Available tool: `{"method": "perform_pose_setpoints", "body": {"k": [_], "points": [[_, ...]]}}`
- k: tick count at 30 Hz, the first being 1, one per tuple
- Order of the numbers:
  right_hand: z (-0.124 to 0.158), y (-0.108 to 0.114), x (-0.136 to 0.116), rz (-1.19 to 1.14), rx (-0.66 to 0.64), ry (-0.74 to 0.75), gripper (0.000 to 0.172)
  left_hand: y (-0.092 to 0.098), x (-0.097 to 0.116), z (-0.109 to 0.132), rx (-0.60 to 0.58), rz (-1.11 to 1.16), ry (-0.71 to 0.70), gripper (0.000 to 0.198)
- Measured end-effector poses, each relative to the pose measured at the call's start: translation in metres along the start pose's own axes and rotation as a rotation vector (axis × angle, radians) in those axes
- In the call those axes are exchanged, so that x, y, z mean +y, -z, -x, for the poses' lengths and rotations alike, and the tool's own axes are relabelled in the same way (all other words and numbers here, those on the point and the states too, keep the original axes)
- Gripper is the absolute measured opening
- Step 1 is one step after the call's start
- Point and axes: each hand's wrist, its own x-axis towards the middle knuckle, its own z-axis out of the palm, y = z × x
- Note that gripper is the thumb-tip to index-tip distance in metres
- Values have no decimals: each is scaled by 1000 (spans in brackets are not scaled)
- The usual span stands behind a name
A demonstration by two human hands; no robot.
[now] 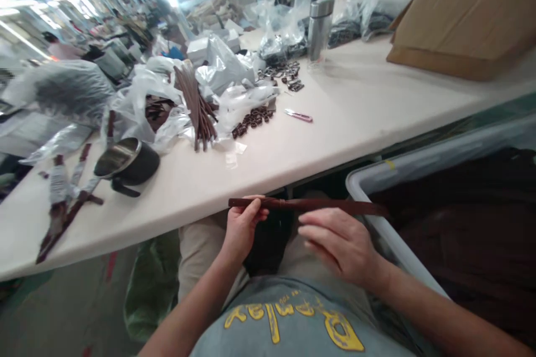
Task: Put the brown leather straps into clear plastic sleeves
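Above the grey T-shirt (288,318), the left hand (242,228) pinches a brown strap (318,206) near one end, its fingers closed firmly. The strap lies level just below the front edge of the counter (352,100); the right hand (341,248) hovers beside it, fingers released.

Head-worn view; forward and downward
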Motion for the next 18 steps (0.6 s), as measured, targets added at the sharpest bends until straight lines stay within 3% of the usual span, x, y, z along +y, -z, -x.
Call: {"method": "perform_pose_setpoints", "body": {"k": [2,4,6,8,12,15,17,18], "points": [[3,-9,-6,-299,-36,-160,24,-3,6,4,-21,10,-43,27],[4,-17,-4,-670,-57,-477,40,-5,11,12,-100,-51,-89,23],[1,-17,4,-1000,63,-745,46,-5,13,23,-186,-122,-121,20],[-4,-7,16,-1143,265,-879,41,-1,13,33,-233,-171,-152,17],[-18,37,37,-997,591,-974,27,22,5,44,-276,-307,-292,9],[-26,75,33,-895,792,-919,19,44,-5,43,-517,-533,-303,18],[-25,94,20,-843,803,-850,14,55,-10,39,-673,-688,-262,34],[-23,99,13,-812,753,-835,14,58,-12,36,-695,-725,-233,40]]}}
